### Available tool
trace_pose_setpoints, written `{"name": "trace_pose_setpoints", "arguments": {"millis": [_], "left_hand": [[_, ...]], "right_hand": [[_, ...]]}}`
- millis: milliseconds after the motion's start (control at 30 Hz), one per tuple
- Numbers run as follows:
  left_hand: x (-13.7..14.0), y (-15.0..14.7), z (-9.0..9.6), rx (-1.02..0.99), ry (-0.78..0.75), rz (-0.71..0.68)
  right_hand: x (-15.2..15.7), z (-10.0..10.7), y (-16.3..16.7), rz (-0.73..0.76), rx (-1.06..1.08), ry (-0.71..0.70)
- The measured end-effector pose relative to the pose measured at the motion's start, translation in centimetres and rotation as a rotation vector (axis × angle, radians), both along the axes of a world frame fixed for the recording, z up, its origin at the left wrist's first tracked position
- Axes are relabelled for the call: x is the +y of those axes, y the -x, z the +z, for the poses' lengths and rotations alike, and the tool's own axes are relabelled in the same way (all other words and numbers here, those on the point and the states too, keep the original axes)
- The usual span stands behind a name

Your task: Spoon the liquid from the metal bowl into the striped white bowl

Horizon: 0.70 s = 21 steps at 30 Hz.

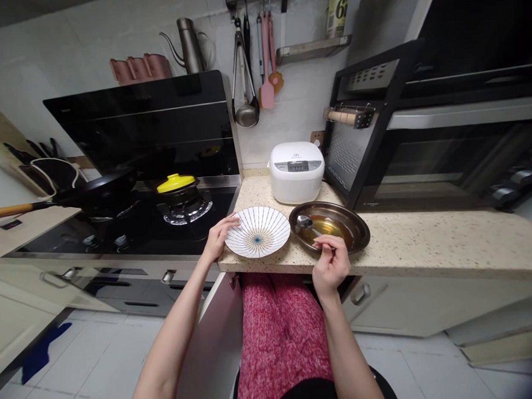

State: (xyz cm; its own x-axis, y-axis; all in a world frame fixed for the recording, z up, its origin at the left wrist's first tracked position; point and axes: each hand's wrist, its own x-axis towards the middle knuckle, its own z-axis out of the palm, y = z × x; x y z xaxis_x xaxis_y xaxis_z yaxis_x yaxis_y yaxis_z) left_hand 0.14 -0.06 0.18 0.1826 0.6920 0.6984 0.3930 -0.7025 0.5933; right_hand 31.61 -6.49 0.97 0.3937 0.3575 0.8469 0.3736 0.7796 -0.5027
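My left hand (pixel 219 236) is at the left rim of a white plate (pixel 271 231) with dark radiating lines and a blue dot in its middle. Its fingers lie over the rim, holding the plate on the counter. A metal spoon (pixel 304 222) is pinched in my right hand (pixel 331 264), its bowl up and to the left, over a brown metal basin (pixel 362 234). Yellowish clear liquid (pixel 334 227) covers the basin's bottom. Plate and basin stand side by side, and the plate has nothing on it.
Behind the basin stands a white rice cooker (pixel 297 175). On the left, the black gas stove (pixel 140 227) carries a pot with a yellow lid (pixel 176 183) and a wok (pixel 102 190). An oven (pixel 443 164) stands at the right. A cabinet door (pixel 214 335) hangs ajar below the counter.
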Motion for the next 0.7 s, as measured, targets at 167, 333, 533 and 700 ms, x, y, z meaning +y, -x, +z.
{"name": "trace_pose_setpoints", "arguments": {"millis": [167, 333, 533, 700], "left_hand": [[0.0, 0.0, 0.1, -0.002, 0.005, -0.006], [-0.1, -0.1, 0.2, -0.008, 0.001, -0.013], [0.0, 0.0, 0.1, 0.001, 0.002, -0.011], [0.0, 0.1, 0.1, 0.005, 0.003, -0.016]], "right_hand": [[0.3, -0.1, -0.1, -0.045, -0.242, -0.116], [0.3, 0.0, 0.1, -0.035, -0.307, -0.127], [-0.3, -0.2, 1.2, 0.067, -0.098, -0.087], [-0.8, -0.4, 2.8, 0.22, 0.072, -0.016]]}}
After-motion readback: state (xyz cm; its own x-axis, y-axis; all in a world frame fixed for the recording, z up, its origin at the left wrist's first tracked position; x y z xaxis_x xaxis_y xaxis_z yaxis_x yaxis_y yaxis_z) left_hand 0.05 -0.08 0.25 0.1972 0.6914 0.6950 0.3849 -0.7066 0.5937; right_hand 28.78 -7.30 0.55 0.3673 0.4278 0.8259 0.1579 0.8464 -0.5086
